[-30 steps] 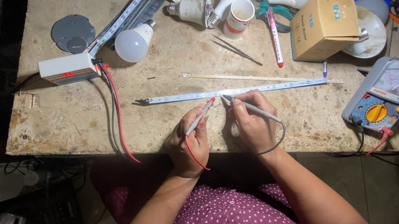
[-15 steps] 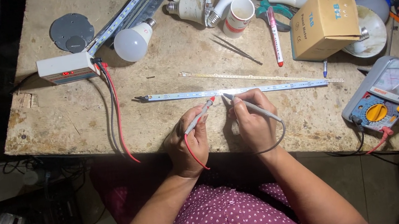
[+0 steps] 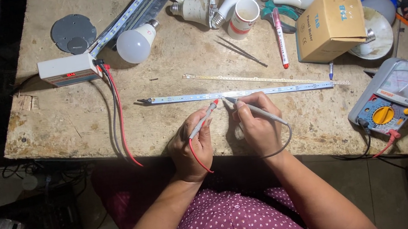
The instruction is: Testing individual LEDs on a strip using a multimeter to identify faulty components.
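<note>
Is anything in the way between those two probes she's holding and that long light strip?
Nothing visible. The left hand and right hand each hold a probe, and both tips reach the light strip across bare table.

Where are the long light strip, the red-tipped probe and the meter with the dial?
LED strip (image 3: 277,88), head view, bare stretch right of the hands.
Red-tipped probe (image 3: 204,119), head view, mid shaft.
Analogue multimeter (image 3: 382,114), head view, orange dial.

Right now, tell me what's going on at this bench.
A person sits at a worn workbench, holding a test probe in each hand. The left hand and right hand touch both probe tips to the middle of a long white LED strip. An analog multimeter sits at the right; bulbs and a cardboard box lie behind.
</note>
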